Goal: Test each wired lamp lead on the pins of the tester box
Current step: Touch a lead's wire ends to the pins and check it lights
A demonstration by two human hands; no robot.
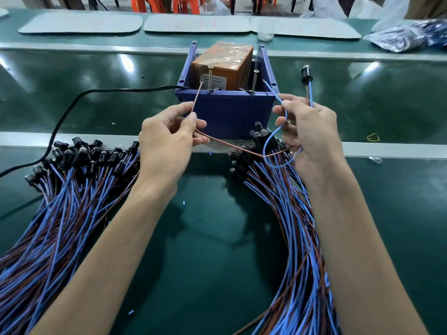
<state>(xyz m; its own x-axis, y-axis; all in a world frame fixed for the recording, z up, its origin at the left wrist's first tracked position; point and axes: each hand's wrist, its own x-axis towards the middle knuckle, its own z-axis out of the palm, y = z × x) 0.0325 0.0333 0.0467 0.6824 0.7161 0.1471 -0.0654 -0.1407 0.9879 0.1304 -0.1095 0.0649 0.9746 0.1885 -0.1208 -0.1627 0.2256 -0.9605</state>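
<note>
The tester box [225, 112] is a blue bin holding an orange unit [222, 64], with two upright screw pins, a left pin [209, 77] and a right pin [254, 81]. My left hand [169, 139] pinches the brown wire [197, 97] of one lamp lead; its bare tip sits just left of the left pin, apart from it. My right hand [309, 131] pinches the same lead's blue wire [272, 90], tip just right of the right pin. The lead's black lamp holder [306, 77] sticks up above my right hand.
A pile of blue-and-brown lamp leads [60, 201] lies at the left, another pile [290, 226] under my right forearm. A black power cord [72, 112] runs left from the box. A yellow rubber band [373, 137] and plastic bags [406, 35] lie at the right.
</note>
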